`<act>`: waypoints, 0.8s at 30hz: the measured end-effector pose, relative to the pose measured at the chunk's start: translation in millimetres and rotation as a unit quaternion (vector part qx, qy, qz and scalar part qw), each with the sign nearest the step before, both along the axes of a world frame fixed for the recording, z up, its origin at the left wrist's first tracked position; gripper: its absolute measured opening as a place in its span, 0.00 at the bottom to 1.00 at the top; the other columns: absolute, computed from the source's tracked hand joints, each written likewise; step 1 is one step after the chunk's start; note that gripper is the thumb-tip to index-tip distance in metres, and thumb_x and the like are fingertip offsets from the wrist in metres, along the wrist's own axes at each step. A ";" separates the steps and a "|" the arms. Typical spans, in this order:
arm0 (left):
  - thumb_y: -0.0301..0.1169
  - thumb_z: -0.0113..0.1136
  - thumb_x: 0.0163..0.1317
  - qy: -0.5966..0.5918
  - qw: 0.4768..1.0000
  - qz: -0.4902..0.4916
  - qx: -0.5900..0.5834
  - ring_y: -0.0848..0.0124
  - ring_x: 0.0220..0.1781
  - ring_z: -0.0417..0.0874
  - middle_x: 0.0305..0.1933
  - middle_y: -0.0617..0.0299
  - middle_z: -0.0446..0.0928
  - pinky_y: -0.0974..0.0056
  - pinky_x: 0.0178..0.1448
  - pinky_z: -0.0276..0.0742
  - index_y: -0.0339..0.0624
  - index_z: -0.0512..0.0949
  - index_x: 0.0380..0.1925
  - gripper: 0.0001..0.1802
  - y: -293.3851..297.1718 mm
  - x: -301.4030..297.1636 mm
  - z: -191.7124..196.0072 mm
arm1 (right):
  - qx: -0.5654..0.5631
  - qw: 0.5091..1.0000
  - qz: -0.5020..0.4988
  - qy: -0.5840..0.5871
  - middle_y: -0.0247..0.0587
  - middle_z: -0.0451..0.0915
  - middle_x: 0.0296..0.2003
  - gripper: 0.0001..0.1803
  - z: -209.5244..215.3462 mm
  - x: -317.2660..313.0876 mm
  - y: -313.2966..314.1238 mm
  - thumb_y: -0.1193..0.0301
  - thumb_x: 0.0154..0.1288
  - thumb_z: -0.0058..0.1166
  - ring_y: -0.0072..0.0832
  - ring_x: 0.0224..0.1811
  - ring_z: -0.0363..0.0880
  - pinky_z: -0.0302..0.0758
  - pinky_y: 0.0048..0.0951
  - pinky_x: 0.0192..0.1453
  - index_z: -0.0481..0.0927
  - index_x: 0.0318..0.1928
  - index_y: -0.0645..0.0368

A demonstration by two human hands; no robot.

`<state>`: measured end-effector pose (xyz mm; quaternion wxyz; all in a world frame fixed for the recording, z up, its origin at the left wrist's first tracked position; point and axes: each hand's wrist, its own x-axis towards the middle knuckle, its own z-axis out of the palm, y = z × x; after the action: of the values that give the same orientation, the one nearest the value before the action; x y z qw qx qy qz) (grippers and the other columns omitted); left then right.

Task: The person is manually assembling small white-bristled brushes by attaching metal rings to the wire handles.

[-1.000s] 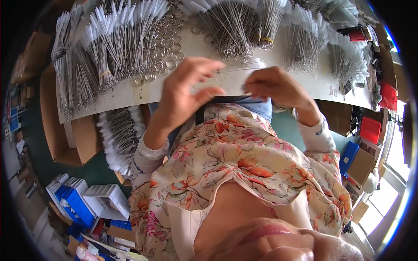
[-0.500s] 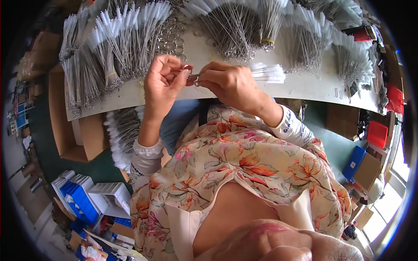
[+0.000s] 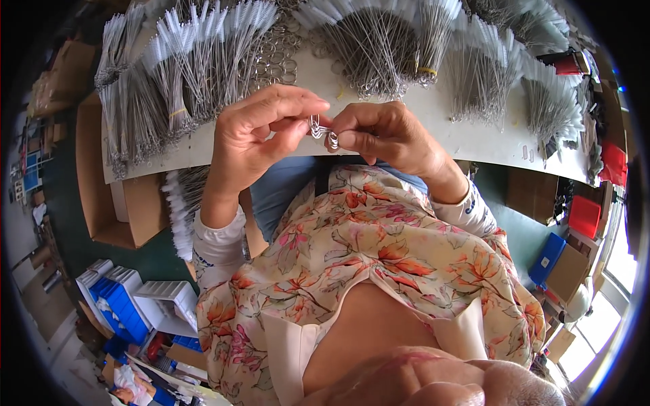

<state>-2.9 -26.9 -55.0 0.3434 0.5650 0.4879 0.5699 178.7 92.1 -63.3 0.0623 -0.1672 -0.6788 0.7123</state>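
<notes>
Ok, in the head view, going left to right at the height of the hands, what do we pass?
Open cardboard box → left hand → small metal rings pinched between both hands → right hand → bare white tabletop → red box.

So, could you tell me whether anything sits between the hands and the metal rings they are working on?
Nothing visible does: the left hand and right hand both already pinch the rings above the table edge.

White bench (image 3: 474,139) runs across the top, w/ open cardboard boxes (image 3: 125,203) below its left end. Dark green floor (image 3: 68,230). Blue and white plastic bins (image 3: 128,304) stacked lower left; red and blue boxes (image 3: 583,216) at right. Bright daylight thru window (image 3: 619,271), far right.
</notes>
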 end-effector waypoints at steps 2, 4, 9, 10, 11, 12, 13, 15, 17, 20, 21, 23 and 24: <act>0.15 0.52 0.53 -0.021 1.000 -0.011 -0.003 0.64 0.40 0.82 0.44 0.50 0.76 0.70 0.40 0.80 0.33 0.79 0.38 0.13 -1.2 1.9 0.8 | -0.011 1.000 0.004 0.010 0.29 0.76 0.23 0.09 -0.6 0.3 -0.3 0.68 0.63 0.54 0.12 0.20 0.66 0.64 0.16 0.23 0.80 0.37 0.61; 0.13 0.51 0.52 -0.015 1.000 0.014 -0.001 0.63 0.40 0.82 0.43 0.49 0.76 0.70 0.40 0.79 0.33 0.79 0.38 0.14 -2.7 5.0 0.9 | -0.027 1.000 0.002 0.010 0.28 0.77 0.24 0.09 -0.9 1.6 -0.7 0.68 0.63 0.53 0.12 0.20 0.66 0.64 0.15 0.23 0.80 0.36 0.61; 0.11 0.50 0.51 -0.007 0.998 0.053 0.011 0.62 0.40 0.82 0.44 0.49 0.76 0.68 0.41 0.80 0.29 0.77 0.39 0.15 -1.1 14.5 2.6 | -0.076 0.997 0.008 0.031 0.28 0.77 0.24 0.10 -2.4 1.4 -1.0 0.67 0.64 0.53 0.11 0.21 0.66 0.63 0.15 0.23 0.80 0.36 0.61; 0.10 0.50 0.50 -0.008 0.996 0.084 0.023 0.62 0.40 0.82 0.44 0.48 0.76 0.68 0.41 0.81 0.28 0.77 0.39 0.15 -0.7 18.0 3.8 | -0.111 0.993 0.009 0.040 0.28 0.76 0.24 0.10 0.6 0.9 -1.1 0.67 0.64 0.53 0.11 0.21 0.66 0.62 0.15 0.23 0.80 0.35 0.61; 0.10 0.50 0.50 -0.008 0.996 0.084 0.021 0.62 0.40 0.82 0.44 0.48 0.76 0.68 0.41 0.81 0.28 0.77 0.39 0.15 -1.1 19.6 5.2 | -0.112 0.993 0.009 0.040 0.28 0.76 0.24 0.10 4.7 0.5 -0.5 0.67 0.64 0.53 0.11 0.21 0.66 0.62 0.15 0.23 0.80 0.35 0.61; 0.10 0.51 0.50 0.034 0.993 0.101 0.049 0.63 0.41 0.82 0.44 0.48 0.77 0.67 0.42 0.81 0.26 0.76 0.40 0.15 -1.5 21.3 6.2 | -0.110 0.993 -0.004 0.043 0.28 0.76 0.23 0.10 9.4 0.2 1.1 0.66 0.64 0.53 0.11 0.21 0.66 0.62 0.15 0.23 0.80 0.35 0.61; 0.10 0.51 0.50 0.076 0.987 0.118 0.076 0.63 0.41 0.82 0.44 0.48 0.77 0.67 0.43 0.81 0.25 0.75 0.41 0.16 -1.7 22.8 6.9 | -0.108 0.993 -0.017 0.045 0.28 0.75 0.23 0.10 13.5 -0.3 2.7 0.66 0.64 0.52 0.11 0.21 0.66 0.62 0.15 0.23 0.80 0.36 0.61; 0.12 0.55 0.48 0.111 0.976 0.148 0.114 0.66 0.38 0.83 0.41 0.51 0.78 0.69 0.42 0.81 0.28 0.77 0.41 0.16 2.5 24.5 6.8 | -0.125 0.990 -0.045 0.054 0.28 0.75 0.23 0.11 20.7 -5.5 0.8 0.66 0.64 0.53 0.11 0.22 0.67 0.63 0.14 0.24 0.80 0.36 0.62; 0.13 0.59 0.47 0.146 0.962 0.176 0.151 0.69 0.35 0.84 0.38 0.53 0.80 0.71 0.41 0.81 0.32 0.78 0.40 0.17 5.3 25.0 6.5 | -0.102 0.983 -0.101 0.111 0.27 0.75 0.23 0.10 28.6 -12.3 -5.2 0.67 0.63 0.54 0.11 0.22 0.67 0.64 0.14 0.24 0.80 0.36 0.62; 0.13 0.59 0.46 0.150 0.959 0.184 0.158 0.68 0.35 0.84 0.38 0.53 0.80 0.71 0.41 0.81 0.32 0.78 0.40 0.17 6.9 24.8 10.7 | -0.082 0.984 -0.119 0.100 0.27 0.76 0.23 0.09 31.7 -15.3 -6.4 0.68 0.61 0.57 0.11 0.23 0.68 0.65 0.14 0.24 0.80 0.36 0.62; 0.13 0.58 0.47 0.156 0.959 0.184 0.151 0.69 0.35 0.84 0.39 0.53 0.80 0.71 0.41 0.81 0.31 0.78 0.40 0.17 6.9 24.0 11.4 | -0.072 0.985 -0.123 0.100 0.27 0.76 0.24 0.09 30.6 -16.9 -5.8 0.68 0.61 0.57 0.11 0.23 0.69 0.65 0.14 0.24 0.80 0.36 0.62; 0.13 0.58 0.47 0.163 0.959 0.185 0.142 0.69 0.36 0.84 0.39 0.53 0.80 0.71 0.41 0.81 0.31 0.78 0.40 0.17 7.2 21.1 11.3 | -0.054 0.986 -0.122 0.097 0.27 0.77 0.24 0.08 28.7 -18.7 -3.6 0.69 0.60 0.57 0.11 0.23 0.69 0.66 0.14 0.25 0.81 0.36 0.61; 0.13 0.58 0.48 0.143 0.965 0.176 0.133 0.70 0.36 0.83 0.39 0.54 0.80 0.71 0.41 0.81 0.31 0.78 0.40 0.17 7.3 18.9 10.3 | -0.033 0.988 -0.121 0.094 0.27 0.77 0.24 0.08 28.1 -18.7 -3.4 0.70 0.60 0.58 0.11 0.23 0.69 0.66 0.14 0.25 0.81 0.35 0.61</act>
<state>16.1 -19.5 -44.7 0.0858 0.5868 0.5433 0.5943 160.1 88.7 -35.2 0.2061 -0.1822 -0.6205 0.7344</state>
